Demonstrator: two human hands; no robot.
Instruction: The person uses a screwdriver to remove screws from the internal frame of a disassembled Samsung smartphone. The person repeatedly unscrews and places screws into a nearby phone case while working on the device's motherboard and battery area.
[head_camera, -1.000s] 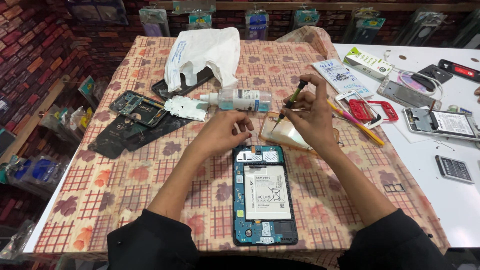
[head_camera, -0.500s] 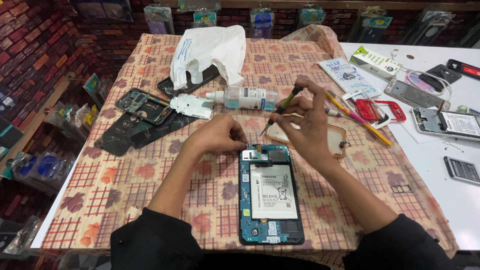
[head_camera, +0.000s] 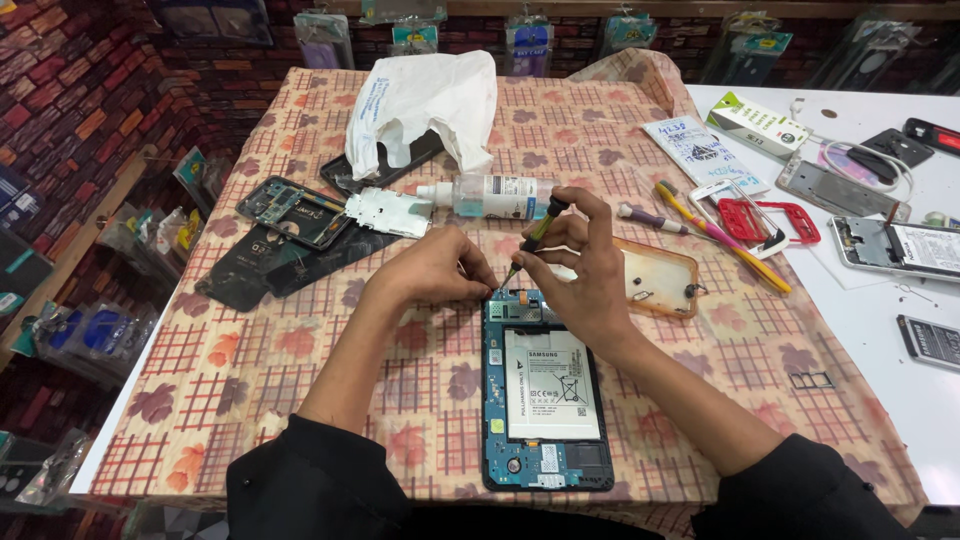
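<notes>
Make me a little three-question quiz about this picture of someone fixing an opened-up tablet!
1. True or false: the right hand holds a screwdriver.
2. The left hand is at which end of the opened tablet: A) the top edge, B) the bottom edge?
3. What lies just behind both hands, beside the white plastic bag?

Key: 1. True. 2. A. 3. A clear bottle lying on its side.

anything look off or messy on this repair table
Nothing is spilled. The opened tablet lies with its back off, battery bare, while the right hand holds a screwdriver at its top edge. The clear bottle lies on its side.
</notes>
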